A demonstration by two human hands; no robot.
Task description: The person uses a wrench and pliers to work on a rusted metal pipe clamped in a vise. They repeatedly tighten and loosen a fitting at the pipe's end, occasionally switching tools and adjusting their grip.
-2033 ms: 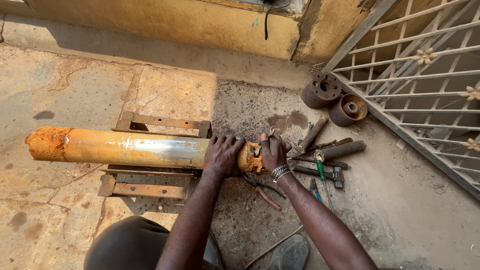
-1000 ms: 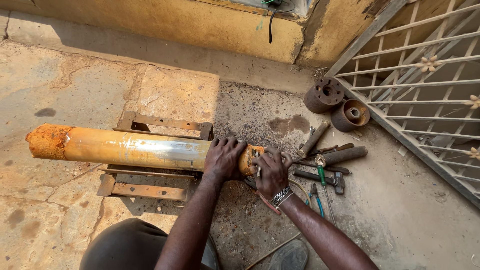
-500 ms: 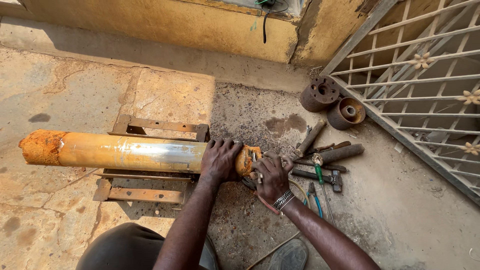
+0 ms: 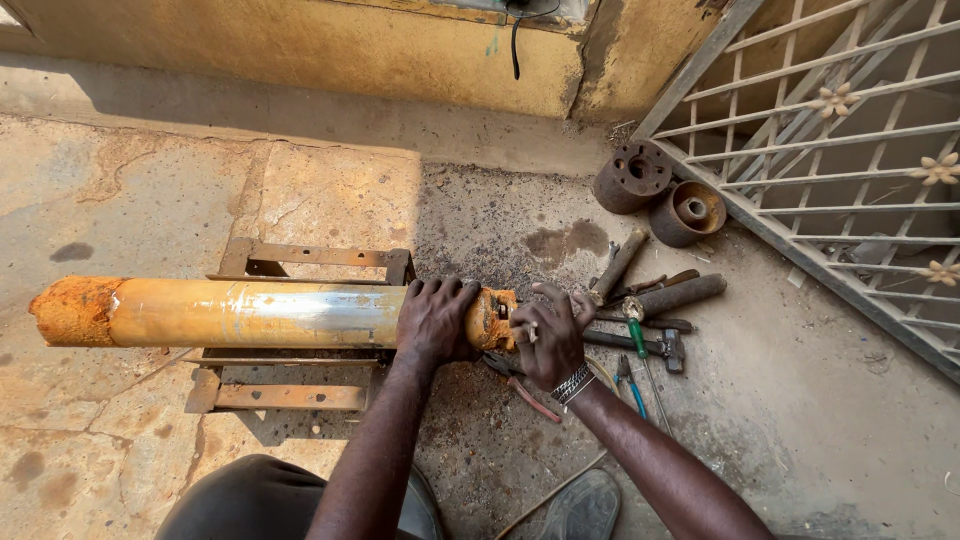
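Note:
A long yellow metal cylinder [image 4: 250, 312] with rusty ends lies across a low rusty steel frame [image 4: 300, 258] on the concrete floor. My left hand [image 4: 435, 320] wraps over the cylinder close to its right end. My right hand [image 4: 550, 335] is closed around a small metal part at that rusty end face [image 4: 492, 318]; the part itself is mostly hidden by my fingers. A metal bracelet sits on my right wrist.
Loose tools lie just right of my hands: a hammer [image 4: 660, 345], a green-handled screwdriver [image 4: 637, 335], thick steel bars [image 4: 675, 295]. Two rusty round cylinder parts [image 4: 660, 195] stand by a white metal gate [image 4: 840, 170]. A yellow wall [image 4: 330, 45] runs behind. My shoe [image 4: 585, 505] is below.
My right hand has turned and shifted slightly at the cylinder's right end. My left hand has kept its grip. The view has drifted a little.

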